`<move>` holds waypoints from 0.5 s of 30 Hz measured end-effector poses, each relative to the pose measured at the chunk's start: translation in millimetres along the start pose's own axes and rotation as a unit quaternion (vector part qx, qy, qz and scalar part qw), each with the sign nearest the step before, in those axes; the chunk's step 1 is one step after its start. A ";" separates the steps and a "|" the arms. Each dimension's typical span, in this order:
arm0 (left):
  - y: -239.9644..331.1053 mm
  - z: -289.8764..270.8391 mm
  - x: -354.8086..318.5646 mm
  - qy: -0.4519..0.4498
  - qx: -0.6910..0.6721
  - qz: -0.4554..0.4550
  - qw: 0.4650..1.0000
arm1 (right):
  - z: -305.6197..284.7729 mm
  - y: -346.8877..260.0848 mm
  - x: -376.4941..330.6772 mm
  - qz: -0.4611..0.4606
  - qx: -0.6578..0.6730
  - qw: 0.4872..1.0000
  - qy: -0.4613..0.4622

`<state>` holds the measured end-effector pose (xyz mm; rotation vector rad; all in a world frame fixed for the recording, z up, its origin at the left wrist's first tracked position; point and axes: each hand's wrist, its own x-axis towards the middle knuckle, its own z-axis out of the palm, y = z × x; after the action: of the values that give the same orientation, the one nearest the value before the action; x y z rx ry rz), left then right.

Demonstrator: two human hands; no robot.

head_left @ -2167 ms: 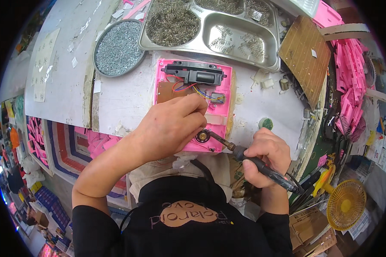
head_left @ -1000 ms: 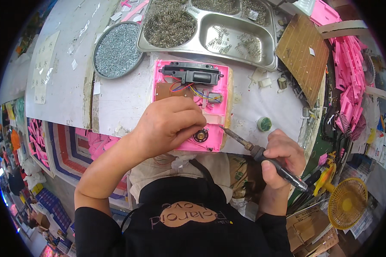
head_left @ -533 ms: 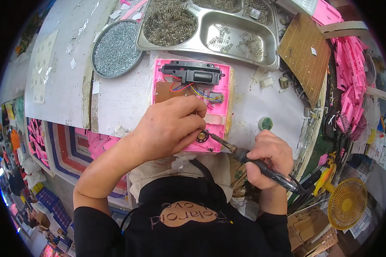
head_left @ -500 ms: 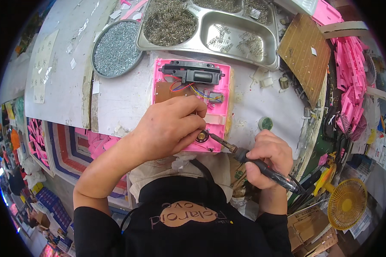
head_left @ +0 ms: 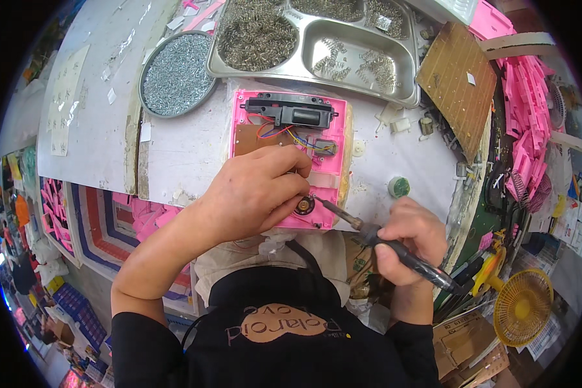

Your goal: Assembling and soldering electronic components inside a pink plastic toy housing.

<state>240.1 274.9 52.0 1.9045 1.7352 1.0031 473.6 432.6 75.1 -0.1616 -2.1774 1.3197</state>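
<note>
White paper covers the bench (head_left: 174, 149), and on it lies a pink shell (head_left: 290, 158) with a black block (head_left: 291, 111), a brown board (head_left: 255, 137) and coloured wires (head_left: 284, 132) inside. At its near edge, just in front of the person, sits a small round part (head_left: 304, 205). The left hand (head_left: 255, 194) rests on the shell, its fingers pinched beside this round part. The right hand (head_left: 410, 239) is closed around an iron (head_left: 394, 249), whose tip comes to the round part or very near it.

I judge this as a soldering step on that part. It calls for a steady tip and the left fingers kept away from the heat.

What the left fingers pinch is covered by the hand. Whether the tip really touches, I cannot tell. Behind the shell stand a dish (head_left: 178, 74) of screws and a steel tray (head_left: 317, 48) of small parts, too small to name.
</note>
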 end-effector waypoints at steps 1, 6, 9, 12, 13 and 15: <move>-0.3 -0.3 -0.6 0.001 0.000 -0.001 1.000 | -4.5 -1.7 -1.6 0.011 0.003 1.000 0.012; -0.5 -3.8 -0.9 -0.001 -0.002 0.007 1.000 | -47.7 -11.4 -38.7 0.083 0.020 0.988 0.127; 1.6 -2.4 3.1 -0.006 0.025 0.011 1.000 | -91.8 -11.2 -71.4 0.106 0.021 0.951 0.291; 1.5 -5.6 3.5 0.000 0.029 0.003 1.000 | -148.2 -26.9 -75.5 0.098 0.030 0.888 0.448; -1.6 -0.3 -0.1 0.016 0.018 0.004 1.000 | -169.8 -31.7 -78.5 0.082 -0.001 0.855 0.512; 3.8 0.7 -3.7 0.021 0.020 0.005 1.000 | -209.5 -27.1 -89.1 0.074 -0.044 0.802 0.590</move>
<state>243.4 270.8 53.3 1.9327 1.7826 1.0265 664.2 546.5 132.5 -0.9305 -1.1255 0.7807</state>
